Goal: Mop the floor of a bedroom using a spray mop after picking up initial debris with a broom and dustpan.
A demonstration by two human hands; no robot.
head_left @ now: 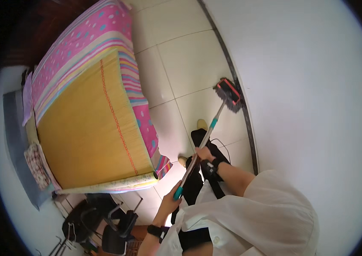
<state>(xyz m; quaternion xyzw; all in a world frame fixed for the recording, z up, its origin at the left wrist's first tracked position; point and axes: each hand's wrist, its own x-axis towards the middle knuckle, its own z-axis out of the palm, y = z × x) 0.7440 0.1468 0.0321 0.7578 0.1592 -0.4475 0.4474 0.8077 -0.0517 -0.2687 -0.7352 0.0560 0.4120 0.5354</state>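
A mop [213, 123] with a pale pole, teal grips and a grey fringed head [231, 94] in a red-rimmed black frame slants across the floor. Its head rests on the tiles against the dark baseboard on the right. My left hand [171, 199] is wrapped round the pole's upper end by the teal grip. Farther down the pole, my right hand [204, 153] is closed round the shaft. Both wrists carry black bands.
A bed [87, 123] with a tan mat and pink dotted, striped bedding fills the left. A white wall [309, 98] runs along the right. Light floor tiles [185, 55] lie between them. A black chair [119, 230] stands at the lower left. A thin cable [226, 147] loops beside my legs.
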